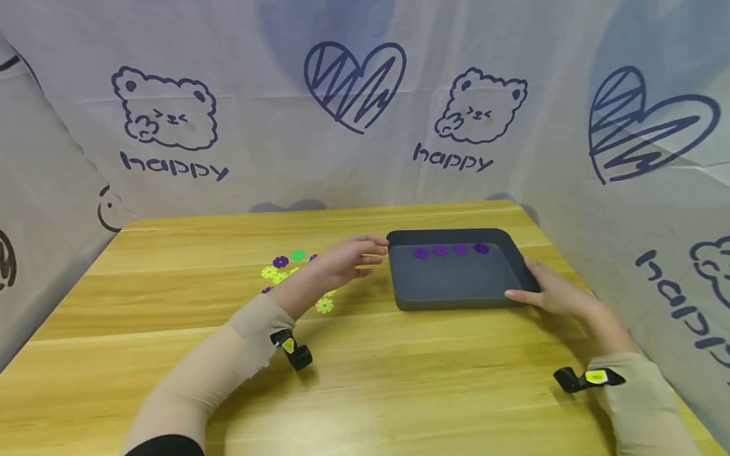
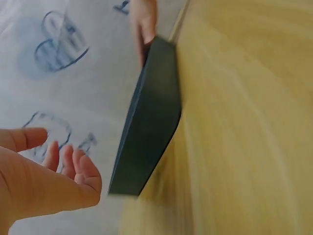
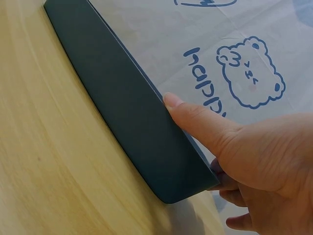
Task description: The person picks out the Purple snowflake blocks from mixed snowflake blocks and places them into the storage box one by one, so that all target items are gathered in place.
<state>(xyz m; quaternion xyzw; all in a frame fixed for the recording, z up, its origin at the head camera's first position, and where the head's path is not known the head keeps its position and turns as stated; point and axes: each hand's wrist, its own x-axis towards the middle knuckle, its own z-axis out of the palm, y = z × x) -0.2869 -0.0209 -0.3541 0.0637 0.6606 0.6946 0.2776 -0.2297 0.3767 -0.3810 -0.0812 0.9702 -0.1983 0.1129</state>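
Observation:
A dark grey rectangular tray (image 1: 456, 282) stands on the right half of the wooden table, with a row of several purple plastic discs (image 1: 440, 251) along its far side. My right hand (image 1: 550, 290) grips its near right corner. In the right wrist view, the thumb (image 3: 183, 110) lies along the rim while the other fingers go round the end wall, partly hidden. My left hand (image 1: 350, 259) is held beside the tray's left wall, fingers loosely bent and holding nothing. In the left wrist view, a gap shows between that hand (image 2: 54, 181) and the tray wall (image 2: 146, 122).
Left of the tray, partly behind my left forearm, lies a loose group of snowflake-shaped plastic discs: yellow (image 1: 279, 277), purple (image 1: 280, 261) and green (image 1: 298, 255). A printed cloth (image 1: 365, 171) hangs behind the table (image 1: 365, 380) and along its sides.

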